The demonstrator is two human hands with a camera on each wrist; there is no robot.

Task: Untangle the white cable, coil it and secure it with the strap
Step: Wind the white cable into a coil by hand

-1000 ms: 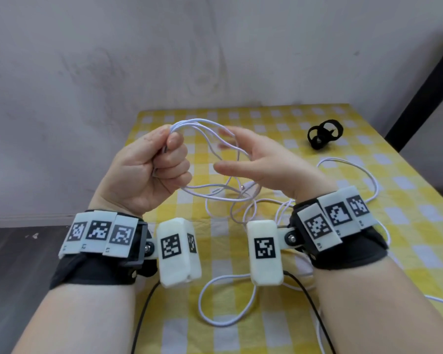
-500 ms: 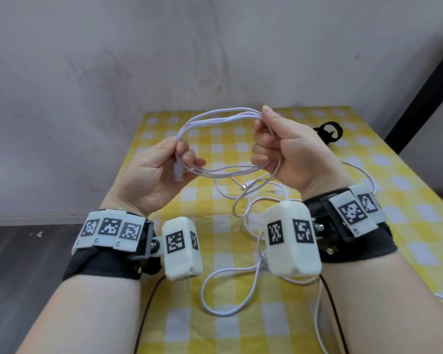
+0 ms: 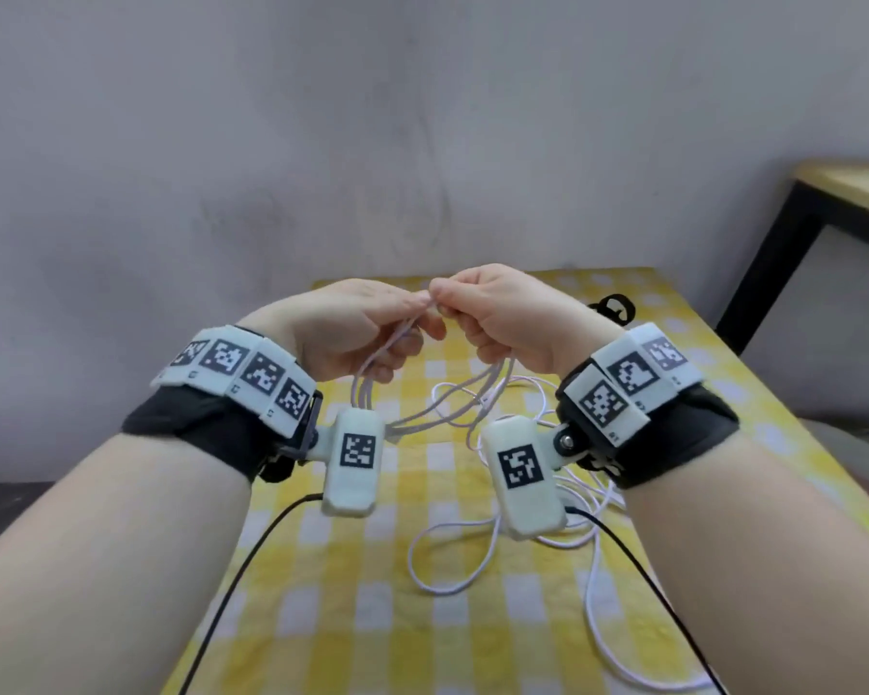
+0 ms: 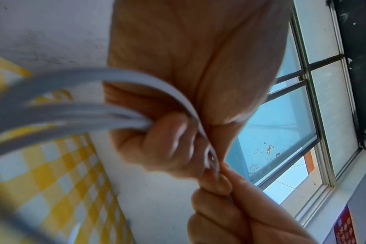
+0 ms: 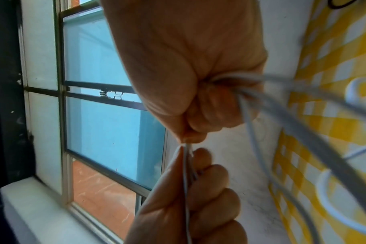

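Both hands are meeting fingertip to fingertip above the bench (image 3: 472,639). Left hand (image 3: 357,323) grip is curling tight round several loops of the white cable (image 3: 452,403); right hand (image 3: 512,313) is pinching the same bundle. Rest of cable is trailing on the cloth. Black strap (image 3: 613,307) is lying far-right, apart from the hands.

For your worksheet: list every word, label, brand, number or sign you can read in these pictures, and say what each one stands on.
No readable words or numbers.
Black-and-white square code markers, not text: on the wristbands and the camera boxes.
Tiny marks under the wristband markers: too small to read.
Red poster by the window, left wrist view: print too blurred to read.
The cable, strap and tablecloth bear no lettering that shows.
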